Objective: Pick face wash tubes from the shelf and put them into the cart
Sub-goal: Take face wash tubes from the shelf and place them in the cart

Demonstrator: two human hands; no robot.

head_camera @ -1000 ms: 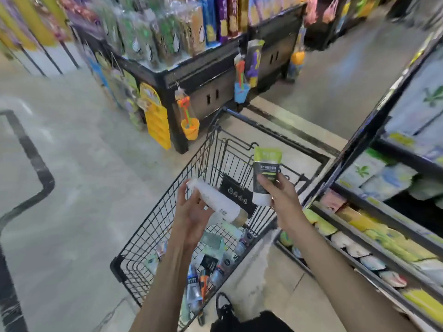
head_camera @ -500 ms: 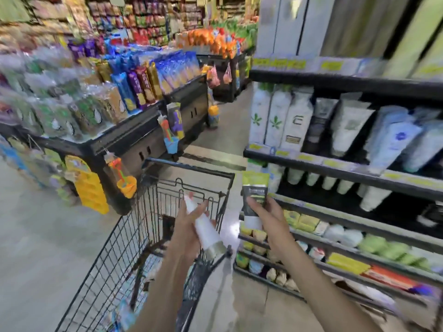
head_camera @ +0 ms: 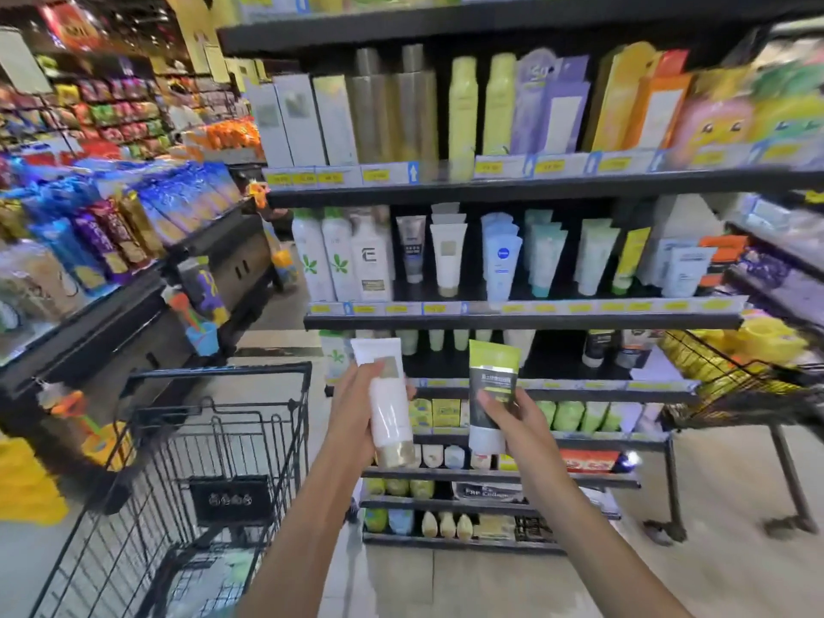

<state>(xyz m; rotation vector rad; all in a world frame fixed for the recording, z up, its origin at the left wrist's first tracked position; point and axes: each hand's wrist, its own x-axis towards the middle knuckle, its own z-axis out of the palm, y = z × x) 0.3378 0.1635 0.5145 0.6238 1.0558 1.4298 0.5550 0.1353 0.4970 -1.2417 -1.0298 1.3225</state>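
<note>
Straight ahead, filling most of the view, stands a dark shelf unit [head_camera: 512, 321] with rows of boxes, bottles and face wash tubes on several levels, yellow price tags along each edge. Left of it, across the aisle, a low black display [head_camera: 133, 305] carries bagged snacks, with toy buckets hanging from its end. At lower left sits the black wire cart [head_camera: 214, 439], its rim just left of the person's left forearm; what lies inside is too blurred to name. A second wire basket [head_camera: 731, 385], holding yellow goods, juts in from the right at about hand height, beside the shelf's end.

Between the cart and that basket, both hands are raised in front of the lower shelves, well short of the tubes on display. The left hand [head_camera: 356, 417] grips a white tube [head_camera: 388, 399] with a gold cap, cap down and nearly upright. The right hand [head_camera: 517, 421] holds a green and black tube [head_camera: 490, 394], also cap down, fingers curled round its lower half. The two tubes stand side by side, apart, both outside the cart and to its right.
</note>
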